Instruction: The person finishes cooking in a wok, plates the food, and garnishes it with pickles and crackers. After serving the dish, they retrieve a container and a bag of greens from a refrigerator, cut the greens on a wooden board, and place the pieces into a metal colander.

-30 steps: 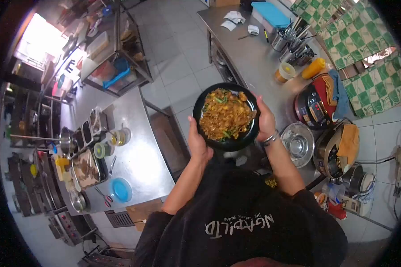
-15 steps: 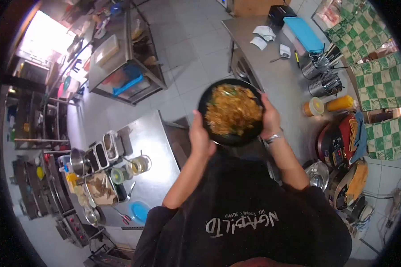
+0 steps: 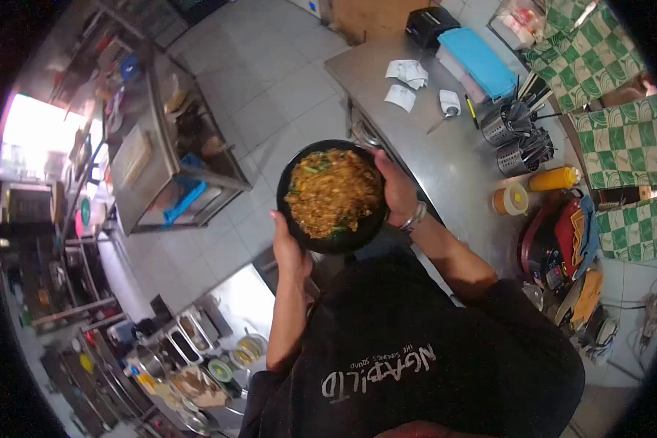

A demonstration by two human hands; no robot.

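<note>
A round black plate is held in front of my body, between both hands. Fried noodles, browned and flecked with green, are heaped on it. My left hand grips the lower left rim, thumb along the edge and the other fingers hidden underneath. On the right rim my right hand has its thumb over the edge, its fingers also out of sight below. A bracelet circles my right wrist.
To the right stands a steel counter with papers, cutlery holders, a yellow bottle and a rice cooker. A steel rack is at left. Lower left, another table carries metal containers. Tiled floor lies ahead.
My hands and the plate have shifted left in view, still together. The surroundings have swung round as my head and body turned; the left-hand table now sits lower in view.
</note>
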